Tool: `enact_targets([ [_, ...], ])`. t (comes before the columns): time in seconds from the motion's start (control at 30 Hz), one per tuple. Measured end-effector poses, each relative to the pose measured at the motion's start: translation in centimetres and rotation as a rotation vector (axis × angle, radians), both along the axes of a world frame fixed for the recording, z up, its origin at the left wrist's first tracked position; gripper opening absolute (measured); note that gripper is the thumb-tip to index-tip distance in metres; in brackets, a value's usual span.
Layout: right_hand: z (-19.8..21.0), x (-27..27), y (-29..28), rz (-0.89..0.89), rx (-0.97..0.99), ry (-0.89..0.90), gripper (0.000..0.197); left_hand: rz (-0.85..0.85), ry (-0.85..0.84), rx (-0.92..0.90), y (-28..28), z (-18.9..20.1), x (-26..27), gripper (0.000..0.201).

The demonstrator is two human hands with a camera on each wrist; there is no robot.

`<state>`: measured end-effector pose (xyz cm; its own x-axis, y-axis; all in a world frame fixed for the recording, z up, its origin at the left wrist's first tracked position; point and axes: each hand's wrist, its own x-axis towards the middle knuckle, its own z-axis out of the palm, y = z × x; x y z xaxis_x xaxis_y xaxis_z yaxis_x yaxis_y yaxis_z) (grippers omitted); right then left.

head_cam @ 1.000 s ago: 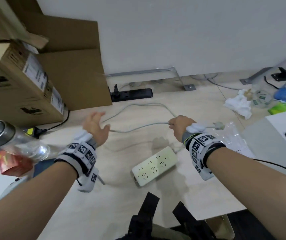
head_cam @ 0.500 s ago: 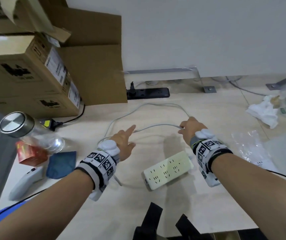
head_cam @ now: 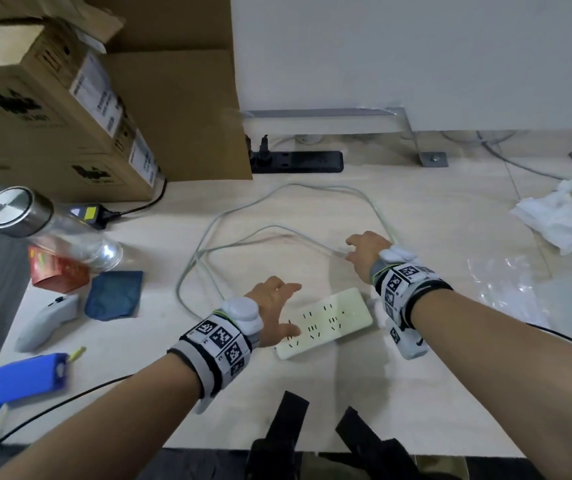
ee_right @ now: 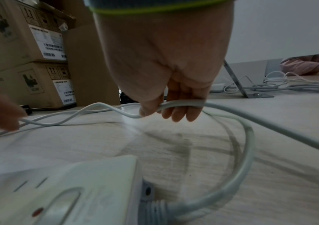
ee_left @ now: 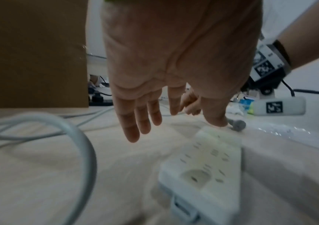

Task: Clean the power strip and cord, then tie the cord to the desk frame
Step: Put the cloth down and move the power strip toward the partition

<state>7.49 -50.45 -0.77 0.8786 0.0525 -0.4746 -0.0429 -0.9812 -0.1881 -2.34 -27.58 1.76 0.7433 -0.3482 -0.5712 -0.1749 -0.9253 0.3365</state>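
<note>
A white power strip (head_cam: 326, 322) lies flat on the pale desk, and its grey-white cord (head_cam: 187, 275) runs in loose loops behind it. My right hand (head_cam: 364, 252) grips the cord just behind the strip, fingers curled round it (ee_right: 174, 109). The cord (ee_right: 247, 137) bends from there down into the strip's end (ee_right: 58, 190). My left hand (head_cam: 274, 306) is spread, fingers straight, over the strip's left end (ee_left: 203, 167); I cannot tell whether it touches. A metal desk frame bracket (head_cam: 412, 133) stands at the back.
Stacked cardboard boxes (head_cam: 52, 116) fill the back left, with a black power strip (head_cam: 298, 161) beside them. A steel-capped bottle (head_cam: 35, 223), red box (head_cam: 56, 271), blue cloth (head_cam: 115, 294) and blue pack (head_cam: 28, 379) lie left. Crumpled tissue (head_cam: 551, 220) and a plastic bag (head_cam: 506, 275) lie right.
My left hand has left the cord's far loop and come back toward me, over the power strip's left end. My right hand keeps its grip on the cord.
</note>
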Motion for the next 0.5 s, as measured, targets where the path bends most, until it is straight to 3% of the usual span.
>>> enact_targets([
  [0.2, -0.6, -1.5, -4.5, 0.019, -0.057, -0.016, 0.045, -0.034, 0.01, 0.124, -2.9, -2.2, -2.0, 0.109],
  [0.33, -0.4, -3.4, -9.2, -0.093, -0.098, -0.073, 0.042, -0.119, -0.019, 0.202, -5.1, -2.8, -1.9, 0.112],
  [0.5, -0.9, -6.0, -13.7, -0.189, -0.151, -0.003, 0.052, -0.181, -0.043, 0.288, -7.2, -3.0, -1.3, 0.11],
])
